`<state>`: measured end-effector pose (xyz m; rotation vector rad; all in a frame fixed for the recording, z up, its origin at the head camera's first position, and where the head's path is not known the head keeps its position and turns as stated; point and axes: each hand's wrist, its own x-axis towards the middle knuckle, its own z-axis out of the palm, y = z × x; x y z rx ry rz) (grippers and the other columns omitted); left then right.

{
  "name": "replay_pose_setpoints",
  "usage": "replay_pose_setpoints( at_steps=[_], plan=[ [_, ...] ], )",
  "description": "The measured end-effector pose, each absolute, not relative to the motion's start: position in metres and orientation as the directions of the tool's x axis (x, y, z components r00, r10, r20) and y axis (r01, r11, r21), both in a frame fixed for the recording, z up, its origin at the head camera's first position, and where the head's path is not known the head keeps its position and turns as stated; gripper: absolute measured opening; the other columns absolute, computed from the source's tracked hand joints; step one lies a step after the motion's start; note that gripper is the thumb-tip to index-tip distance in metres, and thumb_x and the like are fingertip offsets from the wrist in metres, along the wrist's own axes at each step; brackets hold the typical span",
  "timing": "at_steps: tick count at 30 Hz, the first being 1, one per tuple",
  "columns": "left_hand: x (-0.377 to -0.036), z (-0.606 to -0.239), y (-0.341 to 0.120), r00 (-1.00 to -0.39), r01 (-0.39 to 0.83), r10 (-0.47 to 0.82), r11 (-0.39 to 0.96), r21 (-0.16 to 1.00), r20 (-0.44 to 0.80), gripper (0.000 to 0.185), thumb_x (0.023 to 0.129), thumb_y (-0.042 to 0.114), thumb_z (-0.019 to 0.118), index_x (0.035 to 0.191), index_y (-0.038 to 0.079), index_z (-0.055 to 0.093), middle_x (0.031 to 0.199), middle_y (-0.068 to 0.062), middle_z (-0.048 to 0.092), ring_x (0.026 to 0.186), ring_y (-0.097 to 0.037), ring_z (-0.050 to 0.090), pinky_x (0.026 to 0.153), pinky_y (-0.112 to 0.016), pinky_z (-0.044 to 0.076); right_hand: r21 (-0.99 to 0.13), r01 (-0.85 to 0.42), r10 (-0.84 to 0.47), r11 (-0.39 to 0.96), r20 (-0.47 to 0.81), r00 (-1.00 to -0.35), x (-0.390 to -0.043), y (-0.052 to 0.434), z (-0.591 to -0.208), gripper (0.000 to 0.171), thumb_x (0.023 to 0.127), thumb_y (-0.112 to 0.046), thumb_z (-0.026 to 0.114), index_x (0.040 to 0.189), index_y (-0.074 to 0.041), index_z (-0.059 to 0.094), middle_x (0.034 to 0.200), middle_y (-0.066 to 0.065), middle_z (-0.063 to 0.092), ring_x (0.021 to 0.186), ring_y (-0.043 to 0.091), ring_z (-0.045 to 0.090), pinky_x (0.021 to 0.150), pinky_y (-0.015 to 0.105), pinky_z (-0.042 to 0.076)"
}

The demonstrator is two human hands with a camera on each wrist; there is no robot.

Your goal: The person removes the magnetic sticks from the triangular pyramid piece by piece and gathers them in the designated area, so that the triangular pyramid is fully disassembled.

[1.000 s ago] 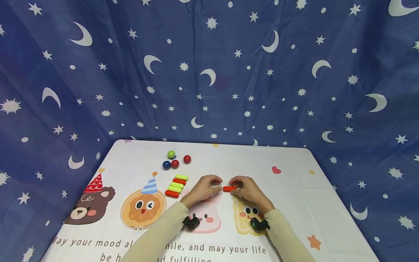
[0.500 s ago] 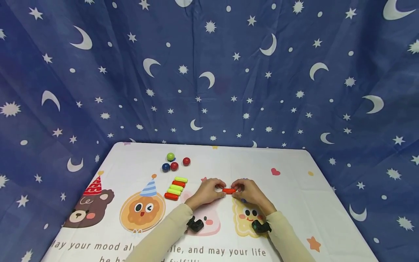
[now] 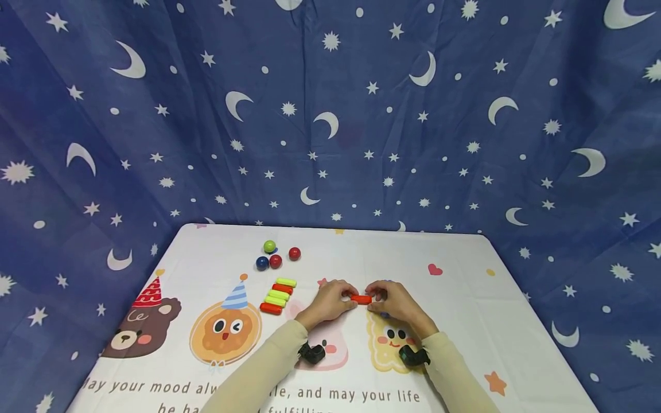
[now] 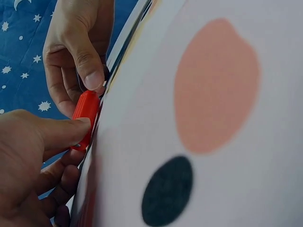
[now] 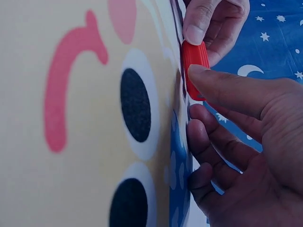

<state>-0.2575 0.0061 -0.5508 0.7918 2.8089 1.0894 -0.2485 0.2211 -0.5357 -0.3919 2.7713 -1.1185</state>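
In the head view, a short red rod (image 3: pixel 361 299) lies crosswise between both hands, low over the white tabletop. My left hand (image 3: pixel 331 301) pinches its left end, and my right hand (image 3: pixel 394 301) pinches the right end. Seen from the left wrist, the ridged red rod (image 4: pixel 86 106) has the left thumb (image 4: pixel 64 132) pressed along it, while the right thumb tip sits at its far end. From the right wrist, the right thumb (image 5: pixel 222 87) presses the rod's near part, with the left hand's fingertips at the other end. Fingers behind the rod are partly hidden.
Left of the hands, several yellow and red rods (image 3: pixel 277 295) lie in a stacked row. Farther back are a green ball (image 3: pixel 269 246), a blue ball (image 3: pixel 262 263) and two red balls (image 3: pixel 294 253). The white tablecloth (image 3: pixel 465 287) carries printed cartoons; a blue curtain hangs behind.
The left hand has moved right to meet the rod and now pinches its left end; a second ago only the right hand held it. The other rods and balls are unmoved.
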Motion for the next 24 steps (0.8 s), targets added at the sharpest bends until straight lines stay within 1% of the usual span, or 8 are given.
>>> replay_pose_setpoints(
  at_steps=[5,8,14,18,24],
  plan=[
    [-0.257,-0.55,0.003,-0.882,0.409,0.451,0.594,0.692,0.134,0.018,0.086,0.022,0.076,0.103,0.018,0.074,0.091,0.006,0.065,0.083,-0.009,0.054,0.077,-0.023,0.041,-0.694,-0.192,-0.3,0.694,-0.036,-0.953,-0.249,0.222,-0.535,0.034,0.076,-0.015,0.085,0.107,-0.016,0.07,0.085,-0.001,0.063,0.077,0.014,0.053,0.067,0.021,0.045],
    [-0.256,-0.547,0.0,-0.886,0.398,0.443,0.569,0.72,0.139,0.018,0.086,0.021,0.076,0.103,0.018,0.073,0.093,0.005,0.065,0.083,-0.01,0.055,0.075,-0.023,0.043,-0.692,-0.204,-0.31,0.692,-0.03,-0.95,-0.249,0.223,-0.534,0.035,0.076,-0.015,0.084,0.108,-0.016,0.07,0.087,-0.002,0.064,0.078,0.014,0.054,0.067,0.021,0.045],
    [-0.25,-0.536,-0.012,-0.894,0.378,0.429,0.559,0.738,0.133,0.019,0.087,0.021,0.074,0.106,0.019,0.072,0.097,0.006,0.065,0.089,-0.011,0.057,0.079,-0.025,0.045,-0.693,-0.224,-0.326,0.685,-0.018,-0.945,-0.25,0.224,-0.533,0.034,0.077,-0.016,0.084,0.108,-0.015,0.069,0.091,-0.003,0.066,0.078,0.012,0.055,0.068,0.021,0.046],
    [-0.245,-0.527,-0.025,-0.897,0.368,0.42,0.539,0.758,0.137,0.021,0.088,0.02,0.073,0.109,0.019,0.071,0.1,0.007,0.065,0.093,-0.015,0.058,0.079,-0.025,0.046,-0.699,-0.217,-0.324,0.681,-0.021,-0.946,-0.249,0.224,-0.532,0.034,0.078,-0.016,0.083,0.108,-0.015,0.069,0.093,-0.001,0.066,0.079,0.012,0.054,0.068,0.021,0.045],
    [-0.238,-0.518,-0.048,-0.91,0.364,0.379,0.536,0.762,0.168,0.022,0.088,0.02,0.072,0.11,0.02,0.071,0.102,0.007,0.066,0.095,-0.017,0.058,0.083,-0.031,0.047,-0.71,-0.197,-0.307,0.676,-0.028,-0.951,-0.248,0.221,-0.531,0.033,0.078,-0.016,0.083,0.108,-0.015,0.07,0.091,-0.001,0.065,0.079,0.013,0.054,0.069,0.021,0.044]
  ],
)
